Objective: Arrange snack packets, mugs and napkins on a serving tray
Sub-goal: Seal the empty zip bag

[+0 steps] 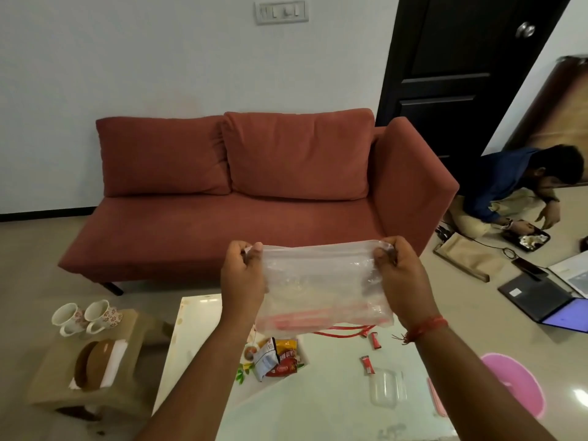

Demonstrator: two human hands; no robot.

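Snack packets (275, 358) lie in a loose heap on the white table (334, 405), below the clear zip bag (321, 281) that both hands hold up in the air above it. The left hand (243, 278) pinches the bag's top left corner between thumb and curled fingers, and the right hand (402, 275) pinches the top right corner the same way, so the bag hangs stretched flat between them. The bag is see-through and crinkled, with a sealing strip along its top edge and a red band showing through near its bottom; what is inside it cannot be told. A red thread (423, 327) is tied round the right wrist.

Under the bag, the packets are a jumble of white, blue, yellow and red wrappers, overlapping one another. To their right on the table lie two small red sachets (369, 351), apart from each other, and a clear plastic container (386, 389) nearer the camera.

Left of the table, a low beige stool (133, 370) carries two white floral mugs (87, 316) side by side, and nearer the camera a brown bowl (92, 366) resting on white napkins (116, 358).
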